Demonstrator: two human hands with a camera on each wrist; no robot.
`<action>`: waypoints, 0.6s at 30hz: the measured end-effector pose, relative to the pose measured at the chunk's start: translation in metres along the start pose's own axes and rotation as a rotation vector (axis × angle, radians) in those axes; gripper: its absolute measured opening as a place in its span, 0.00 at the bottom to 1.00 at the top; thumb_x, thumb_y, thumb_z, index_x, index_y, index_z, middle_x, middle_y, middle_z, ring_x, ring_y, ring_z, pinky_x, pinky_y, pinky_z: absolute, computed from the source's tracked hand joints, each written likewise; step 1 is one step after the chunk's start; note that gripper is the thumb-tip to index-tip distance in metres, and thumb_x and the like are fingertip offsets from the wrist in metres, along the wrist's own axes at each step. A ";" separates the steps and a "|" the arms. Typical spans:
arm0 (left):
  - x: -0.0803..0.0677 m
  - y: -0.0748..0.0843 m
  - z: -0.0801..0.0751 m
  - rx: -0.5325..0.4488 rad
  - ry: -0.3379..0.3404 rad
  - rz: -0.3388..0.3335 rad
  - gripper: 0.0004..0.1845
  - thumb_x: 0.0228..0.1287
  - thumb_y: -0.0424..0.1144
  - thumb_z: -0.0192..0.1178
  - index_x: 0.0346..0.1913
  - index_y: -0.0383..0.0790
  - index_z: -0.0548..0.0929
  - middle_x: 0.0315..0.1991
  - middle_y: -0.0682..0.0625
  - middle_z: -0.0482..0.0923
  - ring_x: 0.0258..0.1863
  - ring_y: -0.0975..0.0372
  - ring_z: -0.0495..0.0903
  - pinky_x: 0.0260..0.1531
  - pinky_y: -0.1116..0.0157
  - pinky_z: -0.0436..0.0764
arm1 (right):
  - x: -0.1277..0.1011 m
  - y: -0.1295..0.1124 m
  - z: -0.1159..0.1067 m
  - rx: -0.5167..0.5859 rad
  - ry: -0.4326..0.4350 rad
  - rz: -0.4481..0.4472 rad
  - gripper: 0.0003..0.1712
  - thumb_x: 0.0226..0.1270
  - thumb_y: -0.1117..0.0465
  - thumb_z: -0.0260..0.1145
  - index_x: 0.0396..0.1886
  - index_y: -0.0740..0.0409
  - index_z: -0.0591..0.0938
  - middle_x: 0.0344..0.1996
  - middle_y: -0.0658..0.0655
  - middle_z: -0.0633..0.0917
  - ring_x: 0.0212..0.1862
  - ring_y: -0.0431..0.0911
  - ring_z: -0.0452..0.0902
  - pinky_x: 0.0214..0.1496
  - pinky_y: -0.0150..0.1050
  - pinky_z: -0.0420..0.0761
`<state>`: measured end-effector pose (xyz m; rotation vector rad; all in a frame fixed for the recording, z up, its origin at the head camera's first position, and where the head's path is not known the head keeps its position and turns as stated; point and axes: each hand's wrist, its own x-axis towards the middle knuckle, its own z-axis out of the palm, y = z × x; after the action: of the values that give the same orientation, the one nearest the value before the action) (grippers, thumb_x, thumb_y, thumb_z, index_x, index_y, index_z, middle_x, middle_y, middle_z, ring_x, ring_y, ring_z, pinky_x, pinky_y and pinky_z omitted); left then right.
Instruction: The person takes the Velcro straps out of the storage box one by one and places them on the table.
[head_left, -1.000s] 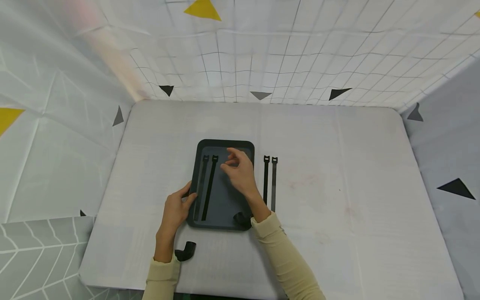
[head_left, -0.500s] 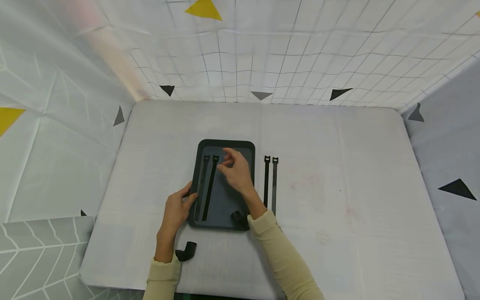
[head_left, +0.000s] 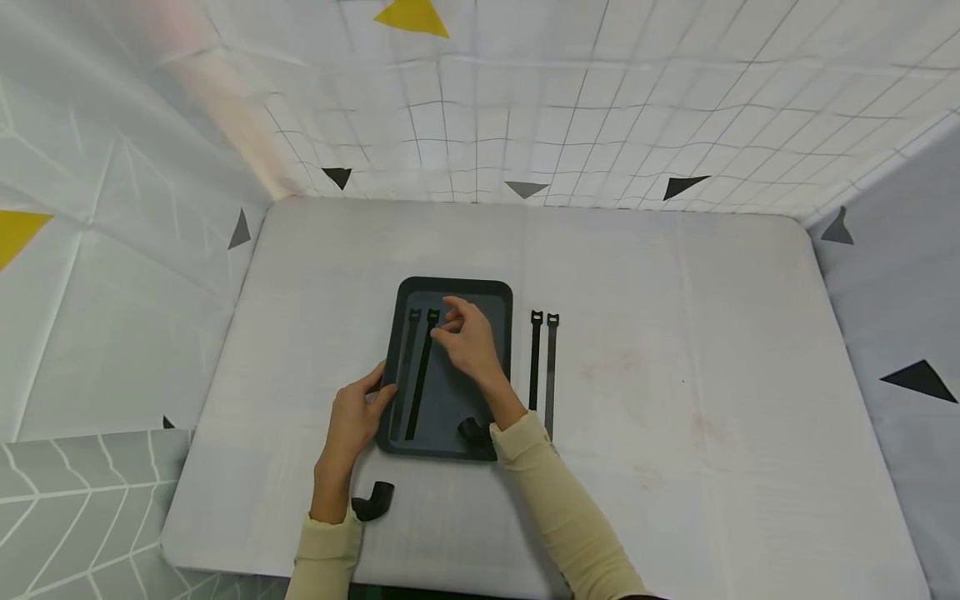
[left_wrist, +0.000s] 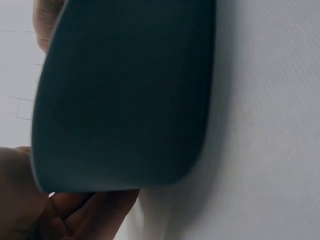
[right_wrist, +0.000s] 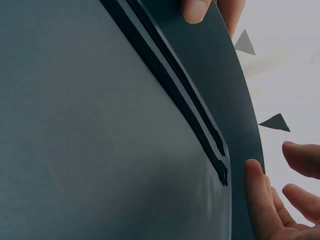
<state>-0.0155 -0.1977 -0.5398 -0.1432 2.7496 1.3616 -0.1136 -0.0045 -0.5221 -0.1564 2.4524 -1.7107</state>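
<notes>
A dark grey rectangular plastic tray (head_left: 495, 293) with rounded corners lies flat near the middle of the pale grey cloth-covered worktop (head_left: 675, 350). Inside it, along its left side, two long black hook-and-loop cable straps (head_left: 417, 375) lie side by side, running from the far end toward the near end. The left hand (head_left: 354, 419) grips the tray's left rim, thumb over the edge and fingers curled at the tray's side; the left wrist view shows the fingers (left_wrist: 95, 212) tucked under the rim. The right hand (head_left: 468, 340) hovers above the tray's inside, its fingers (right_wrist: 260, 200) loosely bent and slightly apart, with the tips just beside the far ends of the straps and holding nothing. A second pair of black cable straps (head_left: 543, 367) lies on the worktop just right of the tray, parallel to it.
</notes>
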 end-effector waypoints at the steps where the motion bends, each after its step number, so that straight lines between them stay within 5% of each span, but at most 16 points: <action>1: 0.000 0.000 0.000 -0.001 0.000 -0.002 0.26 0.68 0.37 0.64 0.68 0.36 0.74 0.52 0.35 0.82 0.56 0.43 0.78 0.55 0.45 0.74 | 0.001 0.000 0.001 -0.007 -0.003 0.005 0.32 0.65 0.67 0.69 0.68 0.66 0.72 0.49 0.65 0.78 0.46 0.53 0.82 0.44 0.46 0.81; 18: 0.001 -0.001 0.000 0.000 0.003 -0.002 0.26 0.68 0.37 0.64 0.67 0.36 0.75 0.48 0.36 0.84 0.55 0.43 0.78 0.54 0.45 0.75 | 0.008 0.007 0.011 -0.019 -0.045 0.049 0.32 0.65 0.68 0.69 0.68 0.65 0.72 0.48 0.65 0.77 0.45 0.52 0.80 0.43 0.44 0.81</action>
<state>-0.0164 -0.1980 -0.5405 -0.1475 2.7510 1.3617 -0.1191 -0.0134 -0.5324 -0.1334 2.4204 -1.6466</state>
